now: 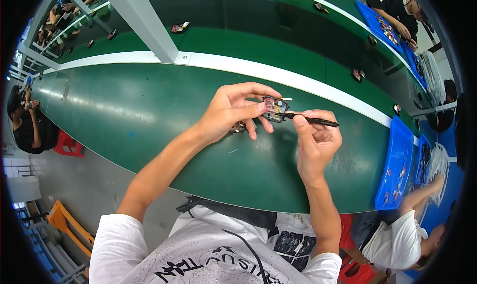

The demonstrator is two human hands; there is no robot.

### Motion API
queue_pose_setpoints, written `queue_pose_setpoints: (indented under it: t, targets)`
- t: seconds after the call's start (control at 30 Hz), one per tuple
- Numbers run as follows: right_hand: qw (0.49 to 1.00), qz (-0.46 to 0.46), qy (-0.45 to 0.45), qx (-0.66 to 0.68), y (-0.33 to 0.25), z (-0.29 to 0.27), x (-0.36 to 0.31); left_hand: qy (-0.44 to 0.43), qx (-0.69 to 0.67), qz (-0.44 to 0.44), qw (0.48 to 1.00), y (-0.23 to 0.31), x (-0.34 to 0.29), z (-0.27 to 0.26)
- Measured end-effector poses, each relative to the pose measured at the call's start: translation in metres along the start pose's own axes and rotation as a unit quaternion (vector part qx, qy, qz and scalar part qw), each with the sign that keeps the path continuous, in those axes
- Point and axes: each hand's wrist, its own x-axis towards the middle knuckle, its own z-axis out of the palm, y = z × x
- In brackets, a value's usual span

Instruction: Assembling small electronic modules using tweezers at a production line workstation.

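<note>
My left hand (224, 111) grips a small dark plastic housing with a red circuit board (274, 106) in it, thumb on the board and fingers around the edge. A short white piece sticks out at its far right. Black tweezers (318, 120) lie between the thumb and fingers of my right hand (318, 147). Their thin tip points left and reaches the near side of the housing; whether it pinches anything is too small to tell. Under my left palm, a second small dark housing (239, 127) rests on the green worktable (208, 175), partly covered by the fingers.
Beyond a white rail (238, 67) runs a green conveyor belt (258, 35) bearing several small assemblies (180, 28). A grey post (141, 23) rises at the rail. To the right stands a blue tray (395, 165) with small parts, near a seated co-worker (402, 239). Other people sit farther off.
</note>
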Motion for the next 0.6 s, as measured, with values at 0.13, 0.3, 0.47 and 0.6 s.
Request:
queue_pose_setpoints:
  t: [0.13, 0.3, 0.47, 0.6]
  targets:
    - [0.998, -0.045, -0.009, -0.046, 0.0019, 0.0011, -0.0014, 0.03, 0.038, 0.021, 0.999, -0.0013, -0.0004, -0.0018]
    - [0.988, -0.096, -0.033, -0.117, 0.0071, 0.0011, -0.0047, 0.042, 0.043, 0.03, 0.998, -0.0022, -0.0013, -0.0026]
    - [0.988, -0.102, -0.028, -0.114, 0.0088, 0.0004, -0.0041, 0.05, 0.053, 0.036, 0.997, -0.0008, -0.0023, 0.002]
    - [0.981, -0.134, -0.026, -0.136, 0.0094, 0.0012, -0.0033, 0.044, 0.043, 0.042, 0.997, -0.0018, -0.0034, 0.0021]
